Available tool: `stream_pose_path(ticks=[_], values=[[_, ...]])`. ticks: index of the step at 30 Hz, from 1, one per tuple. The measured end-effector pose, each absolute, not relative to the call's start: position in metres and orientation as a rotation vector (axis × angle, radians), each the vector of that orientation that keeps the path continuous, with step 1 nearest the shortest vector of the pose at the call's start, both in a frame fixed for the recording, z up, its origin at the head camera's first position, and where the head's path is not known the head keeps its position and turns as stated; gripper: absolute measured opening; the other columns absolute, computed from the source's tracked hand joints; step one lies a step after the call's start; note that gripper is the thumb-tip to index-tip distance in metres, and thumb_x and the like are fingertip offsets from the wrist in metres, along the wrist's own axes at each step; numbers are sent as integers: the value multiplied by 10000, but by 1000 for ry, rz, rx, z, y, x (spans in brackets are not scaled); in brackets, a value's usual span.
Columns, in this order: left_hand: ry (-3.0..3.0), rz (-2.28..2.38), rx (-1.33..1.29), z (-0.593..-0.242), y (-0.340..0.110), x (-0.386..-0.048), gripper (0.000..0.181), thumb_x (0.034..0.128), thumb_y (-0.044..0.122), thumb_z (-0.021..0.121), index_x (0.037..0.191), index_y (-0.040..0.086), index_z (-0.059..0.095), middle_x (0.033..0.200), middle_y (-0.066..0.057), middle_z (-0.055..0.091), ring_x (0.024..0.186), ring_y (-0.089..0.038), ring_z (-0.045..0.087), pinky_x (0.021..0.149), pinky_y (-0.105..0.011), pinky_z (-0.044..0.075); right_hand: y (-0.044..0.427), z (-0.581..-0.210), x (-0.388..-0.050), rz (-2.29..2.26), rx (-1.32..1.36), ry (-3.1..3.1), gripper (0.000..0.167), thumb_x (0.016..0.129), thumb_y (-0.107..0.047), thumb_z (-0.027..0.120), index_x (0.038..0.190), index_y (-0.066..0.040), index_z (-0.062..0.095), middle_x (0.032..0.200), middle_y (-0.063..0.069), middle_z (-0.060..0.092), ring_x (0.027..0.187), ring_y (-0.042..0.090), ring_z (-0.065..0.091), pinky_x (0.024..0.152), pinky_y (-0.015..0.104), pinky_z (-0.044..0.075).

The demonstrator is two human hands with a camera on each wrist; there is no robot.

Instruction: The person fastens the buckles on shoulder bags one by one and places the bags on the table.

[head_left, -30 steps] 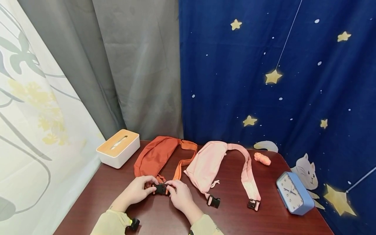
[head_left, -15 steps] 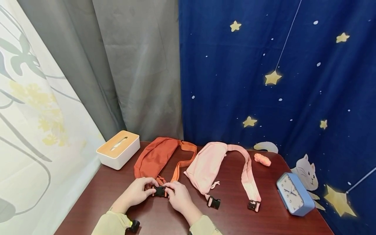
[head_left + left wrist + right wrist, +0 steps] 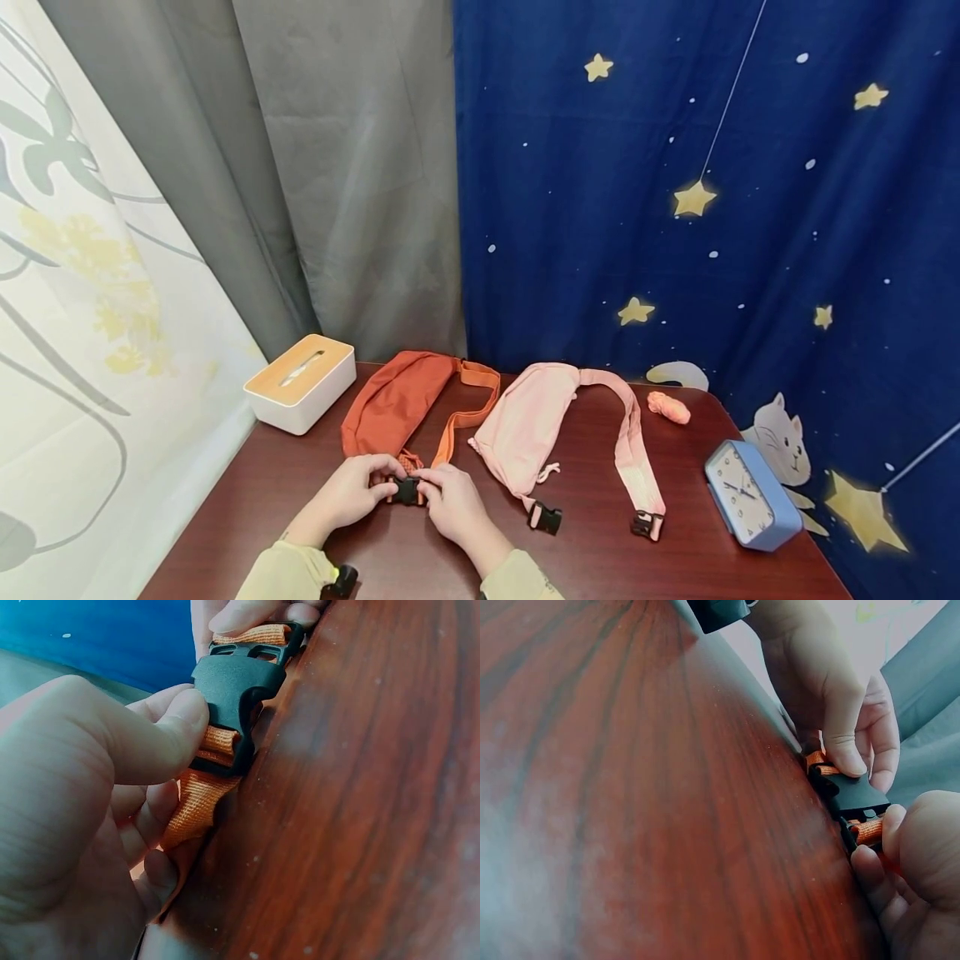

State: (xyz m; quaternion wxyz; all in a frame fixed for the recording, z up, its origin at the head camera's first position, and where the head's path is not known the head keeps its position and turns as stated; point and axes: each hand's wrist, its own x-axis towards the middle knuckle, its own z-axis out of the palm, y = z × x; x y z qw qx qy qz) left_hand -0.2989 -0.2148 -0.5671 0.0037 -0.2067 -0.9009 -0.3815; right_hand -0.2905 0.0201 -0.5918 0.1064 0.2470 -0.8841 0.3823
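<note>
Black plastic makes up the buckle (image 3: pixel 407 490) between the two hands, on the near side of the rust-red bag (image 3: pixel 390 408) and low over the counter (image 3: pixel 600 575); whether it touches the wood I cannot tell. Its two halves look fitted together, though the pictures do not settle whether the catch is fully locked. Both hands are closed in a pinch: the left hand (image 3: pixel 348 493) has its thumb flat on the broad half of the buckle, with fingers behind it, while the right hand (image 3: pixel 456 500) grips the other end between thumb and fingers, where the orange strap (image 3: pixel 455 427) loops through.

The buckle should feel light, hard and rather smooth, so a fingertip could slide on its face; the ribbed webbing at each end likely gives better purchase. The best hold is probably on the end bars and broad faces, leaving the notched sides free, since squeezing there may let the catch go. The strap looks soft and bendy and will fold rather than push, so it is better to steer by the plastic. The bag seems limp and light, lying flat, and would probably trail after any pull.
</note>
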Motion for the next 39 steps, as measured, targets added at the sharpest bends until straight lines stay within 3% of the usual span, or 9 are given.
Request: stream_pose_path(ticks=[7,31,39], values=[[-2813,-1220,-640,-568,-214,-299,216,956,77,825,1052,262,766,855,118,699,693,11,585,681,-228,496,18,-594,-292,1099,731,-2599,215,1030,-147,752,1213,-201,851,956,-61,746,838,-13,620,763,168,508],[-2805,-1326,-601,-571,-214,-301,213,945,54,828,1049,230,765,869,77,720,688,-14,603,672,-227,505,18,-592,-291,1175,760,-2576,214,1024,-129,752,1207,-173,853,966,-43,750,820,-46,575,736,151,483],[-2792,-1362,-604,-572,-215,-301,219,944,35,821,1055,215,762,854,72,738,669,-18,633,664,-224,512,16,-590,-292,1156,778,-2562,229,1018,-110,751,1220,-150,850,1002,-30,773,873,-24,636,776,162,520]])
